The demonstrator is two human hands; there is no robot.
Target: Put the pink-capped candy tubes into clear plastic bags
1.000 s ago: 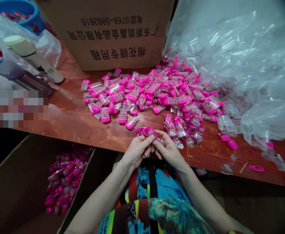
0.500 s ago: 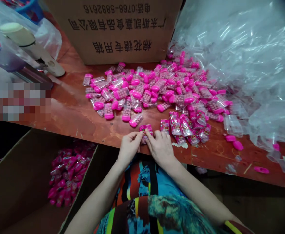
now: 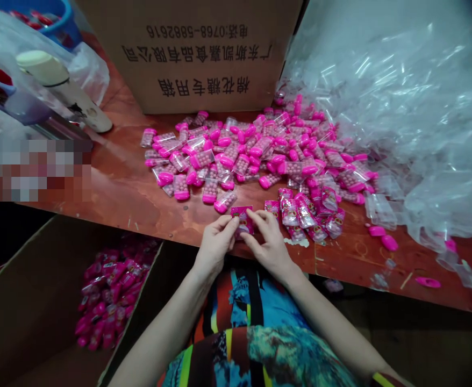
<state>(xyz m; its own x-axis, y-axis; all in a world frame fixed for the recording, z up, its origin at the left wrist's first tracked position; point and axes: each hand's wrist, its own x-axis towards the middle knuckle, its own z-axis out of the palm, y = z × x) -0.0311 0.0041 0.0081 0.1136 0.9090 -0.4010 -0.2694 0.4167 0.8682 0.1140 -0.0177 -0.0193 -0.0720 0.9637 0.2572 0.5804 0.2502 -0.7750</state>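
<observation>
A small pink printed candy packet (image 3: 244, 217) is held at the table's front edge, between my two hands. My left hand (image 3: 215, 242) is closed in a pinch on its left edge. My right hand (image 3: 271, 243) has its curved fingers about the packet's right side, index finger near the top corner and thumb near the bottom. Just right of it lies a small heap of similar packets (image 3: 306, 215). Beyond my hands spreads a large pile of clear, pink-capped candy bottles (image 3: 209, 189) filled with pale pink balls.
A large cardboard carton (image 3: 204, 59) stands at the back. Clear plastic bags (image 3: 401, 107) cover the right side. A tumbler (image 3: 83, 107) and a blue basket (image 3: 64, 29) stand on the left. Below the table, an open box (image 3: 26, 285) contains many pink-wrapped packets (image 3: 107, 301).
My right hand's index finger and thumb have spread apart, and its fingers have shifted right, baring more of the packet. My left hand keeps its pinch. The view has shifted slightly.
</observation>
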